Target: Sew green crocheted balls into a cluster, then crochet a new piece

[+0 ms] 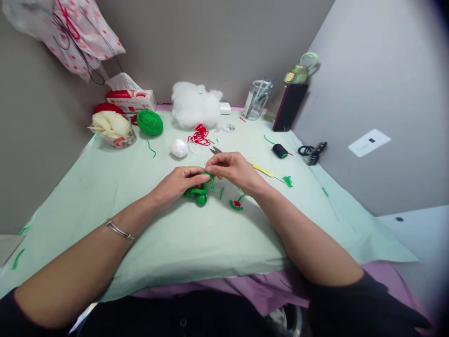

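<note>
Left hand (179,181) and right hand (232,168) both pinch a green crochet piece (198,191) at the counter's (105,187) middle, scissors (215,150) just behind them.

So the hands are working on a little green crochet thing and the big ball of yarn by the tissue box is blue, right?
Not quite. In the head view, the ball of yarn by the tissue box is green, not blue. Both the left hand and right hand do hold the green crochet piece.

yarn ball (150,122) left of stuffing (195,104), cup (257,99) right of it, crochet hook (264,171) right of hands
</note>
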